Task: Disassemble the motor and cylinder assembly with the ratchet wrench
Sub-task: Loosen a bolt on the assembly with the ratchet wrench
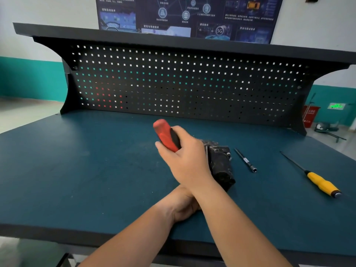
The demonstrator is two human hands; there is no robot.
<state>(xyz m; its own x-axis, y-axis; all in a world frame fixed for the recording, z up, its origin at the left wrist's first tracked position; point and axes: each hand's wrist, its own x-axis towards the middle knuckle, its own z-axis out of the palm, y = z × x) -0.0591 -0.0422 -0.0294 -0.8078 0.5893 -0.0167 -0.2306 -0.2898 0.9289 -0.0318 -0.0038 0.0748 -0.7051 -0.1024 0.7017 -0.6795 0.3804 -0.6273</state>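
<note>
The right hand (pixel 185 158) has its fingers wrapped tight round the red and black plastic handle of the ratchet wrench (pixel 163 132). The thumb lies along the handle's near side, and its free end points off to 11 o'clock. The wrench head is hidden behind the knuckles.

The left hand (pixel 183 206) is tucked under the crossing right forearm with its fingers curled. I can't tell what it has hold of, if anything.

The grimy dark grey metal motor and cylinder assembly (pixel 221 164) lies on the dark teal counter (pixel 77 170), touching the right hand at the hand's 3 o'clock. Its near end reaches toward the left hand.

Near the assembly, at its 3 o'clock, lies a slim black extension bar with a silver socket tip (pixel 245 160). Well beyond that, at 4 o'clock, is a yellow-handled screwdriver with a thin black shaft (pixel 321 184).

At 12 o'clock rises a black perforated metal back panel (pixel 173 83). Above it hangs a dark blue wall poster (pixel 192 16). Only "5G" reads clearly on it, and the rest is too blurred. At 2 o'clock a red bin (pixel 310 114) stands on the floor. Its white lettering is illegible and its contents are out of sight.
</note>
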